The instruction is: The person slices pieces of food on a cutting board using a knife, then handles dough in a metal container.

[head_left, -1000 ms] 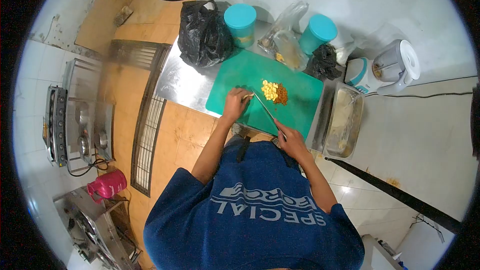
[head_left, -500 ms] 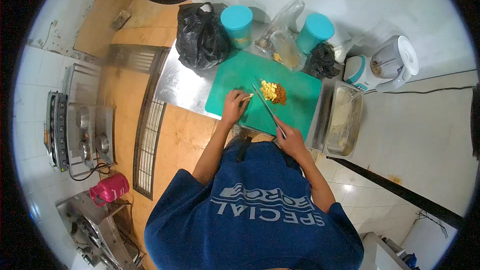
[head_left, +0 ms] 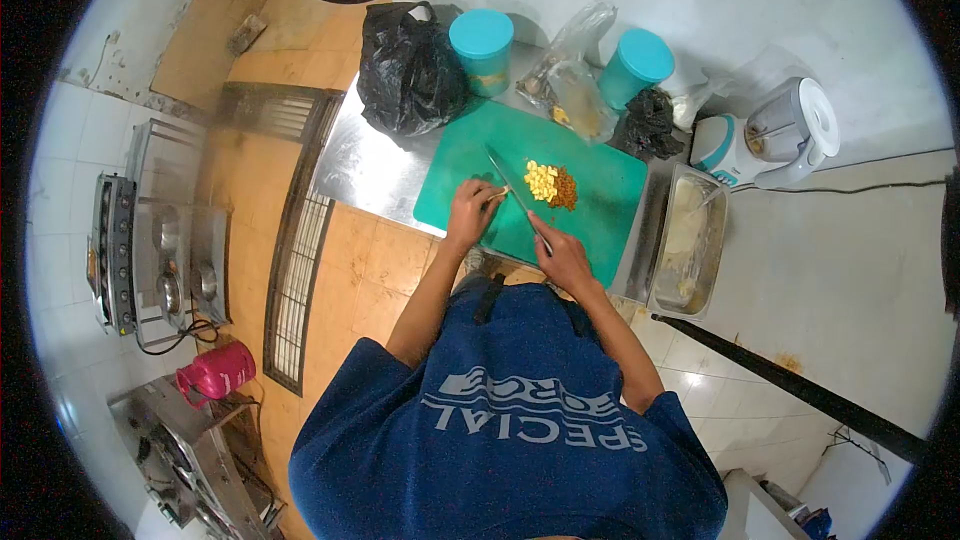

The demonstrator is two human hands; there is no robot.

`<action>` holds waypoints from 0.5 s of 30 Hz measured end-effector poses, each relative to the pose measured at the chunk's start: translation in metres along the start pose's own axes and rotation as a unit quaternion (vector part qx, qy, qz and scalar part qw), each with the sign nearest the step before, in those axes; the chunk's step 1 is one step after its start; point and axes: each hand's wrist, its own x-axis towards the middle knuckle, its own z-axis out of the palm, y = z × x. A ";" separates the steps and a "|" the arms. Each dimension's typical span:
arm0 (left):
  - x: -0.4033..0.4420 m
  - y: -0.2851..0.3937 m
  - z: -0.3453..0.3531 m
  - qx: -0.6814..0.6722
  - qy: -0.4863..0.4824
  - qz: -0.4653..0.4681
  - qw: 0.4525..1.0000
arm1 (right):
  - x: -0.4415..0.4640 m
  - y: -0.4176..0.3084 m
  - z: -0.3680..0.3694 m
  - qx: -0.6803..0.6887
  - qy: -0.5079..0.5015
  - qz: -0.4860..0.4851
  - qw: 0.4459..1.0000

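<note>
A green cutting board (head_left: 470, 145) lies on the steel table. My right hand (head_left: 566, 260) is closed around the handle of a knife (head_left: 509, 178), whose blade slants up and left over the board. Beside the blade, the fingers of my left hand (head_left: 474, 210) pinch a small pale yellow strip of food (head_left: 501, 194); its exact kind is too small to make out. Just right of the blade sits a pile of yellow diced pieces (head_left: 541, 181). Touching that pile is a heap of finely chopped orange-brown bits (head_left: 566, 192).
Behind the board stand a black plastic bag (head_left: 408, 75), two turquoise-lidded containers (head_left: 482, 35) (head_left: 643, 58), a clear bag (head_left: 580, 100) and a small black bag (head_left: 651, 125). To the right are a blender (head_left: 770, 135) and a steel tray (head_left: 655, 280).
My right hand has shifted slightly left, and the knife's tip has swung up and left, so the blade now lies nearer my left fingers. The left hand stays almost in place.
</note>
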 end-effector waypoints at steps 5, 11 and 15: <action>-0.001 -0.002 0.001 0.005 -0.006 -0.002 1.000 | -0.008 0.003 0.000 -0.006 0.011 -0.012 1.000; 0.002 0.000 0.001 -0.004 0.004 -0.006 1.000 | -0.047 -0.002 -0.024 -0.045 -0.054 0.057 0.996; 0.004 0.004 0.002 -0.005 0.004 -0.015 1.000 | -0.075 -0.023 -0.060 -0.075 -0.073 0.088 0.991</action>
